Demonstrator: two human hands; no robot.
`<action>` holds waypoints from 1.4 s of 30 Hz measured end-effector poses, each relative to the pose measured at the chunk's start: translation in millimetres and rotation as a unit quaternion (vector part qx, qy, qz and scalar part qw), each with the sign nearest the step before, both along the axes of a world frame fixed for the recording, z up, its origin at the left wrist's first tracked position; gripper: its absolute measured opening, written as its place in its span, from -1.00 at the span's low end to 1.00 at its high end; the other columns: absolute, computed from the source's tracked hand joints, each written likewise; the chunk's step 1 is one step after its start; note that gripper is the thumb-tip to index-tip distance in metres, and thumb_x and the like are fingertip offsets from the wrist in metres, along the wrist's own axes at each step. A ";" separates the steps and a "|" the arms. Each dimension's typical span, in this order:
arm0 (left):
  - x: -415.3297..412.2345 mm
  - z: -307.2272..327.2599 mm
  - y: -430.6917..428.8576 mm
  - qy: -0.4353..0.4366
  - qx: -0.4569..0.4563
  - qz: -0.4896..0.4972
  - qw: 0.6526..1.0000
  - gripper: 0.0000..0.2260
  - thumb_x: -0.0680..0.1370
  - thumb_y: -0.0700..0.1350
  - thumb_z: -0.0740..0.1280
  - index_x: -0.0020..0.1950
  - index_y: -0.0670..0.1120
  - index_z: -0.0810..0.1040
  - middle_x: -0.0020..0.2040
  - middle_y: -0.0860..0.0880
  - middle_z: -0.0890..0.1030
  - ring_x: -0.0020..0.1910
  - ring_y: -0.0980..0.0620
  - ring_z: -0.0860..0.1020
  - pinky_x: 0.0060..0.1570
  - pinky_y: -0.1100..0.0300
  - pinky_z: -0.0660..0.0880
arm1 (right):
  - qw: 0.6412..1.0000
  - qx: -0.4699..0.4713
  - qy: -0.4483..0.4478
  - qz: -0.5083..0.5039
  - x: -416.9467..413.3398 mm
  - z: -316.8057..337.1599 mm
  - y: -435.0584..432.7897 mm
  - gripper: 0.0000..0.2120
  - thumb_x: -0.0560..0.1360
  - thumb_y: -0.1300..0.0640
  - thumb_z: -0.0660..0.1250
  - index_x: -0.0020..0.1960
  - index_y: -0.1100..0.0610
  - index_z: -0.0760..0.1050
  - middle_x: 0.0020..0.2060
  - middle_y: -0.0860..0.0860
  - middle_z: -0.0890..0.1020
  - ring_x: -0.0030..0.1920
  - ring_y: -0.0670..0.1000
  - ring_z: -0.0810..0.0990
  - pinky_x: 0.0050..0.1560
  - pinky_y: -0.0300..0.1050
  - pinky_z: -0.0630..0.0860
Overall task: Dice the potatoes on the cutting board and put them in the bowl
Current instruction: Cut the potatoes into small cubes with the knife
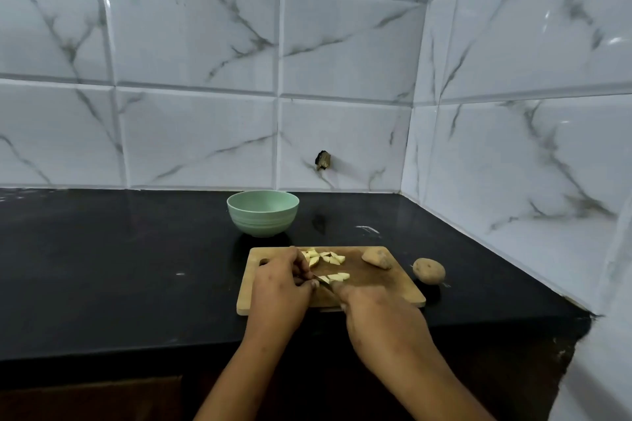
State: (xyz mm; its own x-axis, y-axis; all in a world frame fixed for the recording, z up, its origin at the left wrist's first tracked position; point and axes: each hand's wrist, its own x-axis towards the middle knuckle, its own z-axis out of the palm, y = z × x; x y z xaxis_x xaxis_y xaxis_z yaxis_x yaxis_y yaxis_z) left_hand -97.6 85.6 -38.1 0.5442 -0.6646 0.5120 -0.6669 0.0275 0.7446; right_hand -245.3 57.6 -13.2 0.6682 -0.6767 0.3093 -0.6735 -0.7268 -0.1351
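A wooden cutting board (393, 287) lies on the black counter. Pale potato pieces (325, 258) are scattered at its back, and a short row of cut strips (338, 277) lies mid-board. My left hand (282, 287) sits on the board's left side, fingers curled down onto a potato piece by the blade. My right hand (379, 314) grips a knife (323, 282) whose blade points left toward the left fingertips. A brown potato half (376, 258) rests on the board's right. A whole potato (428, 271) lies on the counter just right of the board. The green bowl (262, 212) stands behind the board.
The black counter (119, 267) runs left and ends at a front edge near me. White marble-pattern tiled walls close the back and the right side, forming a corner. A small dark hole (322, 161) marks the back wall.
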 end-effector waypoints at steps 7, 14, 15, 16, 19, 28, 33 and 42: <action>8.0 11.3 -7.9 -0.012 0.064 -0.019 0.998 -0.74 0.36 -0.37 0.40 -0.25 -0.03 0.46 -0.29 0.07 0.60 -0.27 0.21 0.53 -0.26 0.51 0.38 | 0.924 0.292 -0.245 0.040 -22.6 20.2 -54.0 -0.74 0.61 0.05 0.21 0.23 -0.20 0.51 -0.29 -0.10 0.59 -0.37 -0.24 0.47 -0.30 -0.34 0.39; 10.7 18.3 -23.8 -0.050 0.111 -0.041 0.992 -0.71 0.39 -0.33 0.42 -0.22 0.05 0.45 -0.20 0.07 0.61 -0.18 0.18 0.56 -0.22 0.46 0.44 | 0.875 0.363 -0.321 0.004 -19.4 15.7 -76.7 -0.78 0.61 0.07 0.22 0.20 -0.07 0.55 -0.42 -0.08 0.55 -0.54 -0.18 0.34 -0.55 -0.38 0.25; 10.5 18.9 -24.8 -0.065 0.114 -0.037 0.991 -0.70 0.39 -0.31 0.43 -0.22 0.07 0.44 -0.17 0.08 0.60 -0.15 0.17 0.56 -0.16 0.42 0.47 | 0.869 0.368 -0.331 0.002 -20.5 12.8 -79.0 -0.79 0.61 0.07 0.22 0.17 -0.07 0.57 -0.42 -0.08 0.55 -0.54 -0.18 0.34 -0.54 -0.37 0.25; 10.5 19.4 -24.8 -0.082 0.119 -0.030 0.989 -0.70 0.39 -0.29 0.43 -0.22 0.09 0.43 -0.15 0.09 0.59 -0.12 0.16 0.55 -0.11 0.35 0.49 | 0.862 0.375 -0.341 0.000 -22.3 10.9 -81.7 -0.80 0.61 0.07 0.22 0.14 -0.06 0.58 -0.41 -0.06 0.55 -0.54 -0.17 0.33 -0.53 -0.35 0.24; 8.3 21.0 -21.2 -0.120 0.132 -0.024 0.984 -0.75 0.39 -0.22 0.42 -0.16 0.10 0.45 -0.09 0.13 0.56 -0.12 0.17 0.49 -0.10 0.33 0.41 | 0.840 0.400 -0.367 -0.005 -27.6 5.2 -92.5 -0.80 0.60 0.09 0.21 0.11 -0.05 0.59 -0.38 -0.01 0.55 -0.50 -0.16 0.33 -0.50 -0.30 0.26; -19.0 30.8 -38.2 -0.193 0.196 -0.148 0.950 -0.82 0.48 -0.11 0.39 0.06 0.07 0.58 -0.12 0.14 0.53 -0.18 0.22 0.42 -0.18 0.48 0.31 | 0.837 0.398 -0.375 -0.024 -24.6 -0.2 -102.3 -0.80 0.60 0.10 0.23 0.16 -0.01 0.57 -0.35 0.03 0.56 -0.46 -0.14 0.38 -0.49 -0.31 0.34; -8.3 29.1 -52.5 -0.212 0.226 -0.120 0.943 -0.83 0.54 -0.13 0.30 0.06 0.04 0.63 -0.09 0.12 0.53 -0.08 0.15 0.46 -0.05 0.34 0.35 | 0.832 0.404 -0.379 -0.016 -25.7 -2.3 -105.5 -0.81 0.60 0.09 0.22 0.13 -0.02 0.58 -0.36 0.02 0.55 -0.47 -0.15 0.37 -0.50 -0.31 0.33; 5.5 31.1 -72.3 -0.242 0.210 -0.092 0.943 -0.85 0.53 -0.16 0.30 0.01 0.01 0.63 0.01 0.04 0.59 -0.14 0.16 0.45 -0.07 0.31 0.39 | 0.800 0.377 -0.467 -0.010 -25.1 -9.7 -105.2 -0.85 0.60 0.12 0.23 0.05 0.00 0.57 -0.39 0.02 0.52 -0.49 -0.13 0.36 -0.55 -0.30 0.30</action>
State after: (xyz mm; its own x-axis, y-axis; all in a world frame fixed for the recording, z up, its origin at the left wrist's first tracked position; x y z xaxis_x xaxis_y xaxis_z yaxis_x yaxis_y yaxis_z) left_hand -92.1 13.3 -6.9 0.1705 -0.9240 0.3423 -0.9440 -0.0536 0.3255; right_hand -270.4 -47.6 -22.8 0.3701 -0.9139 0.1666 -0.0339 -0.1925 -0.9807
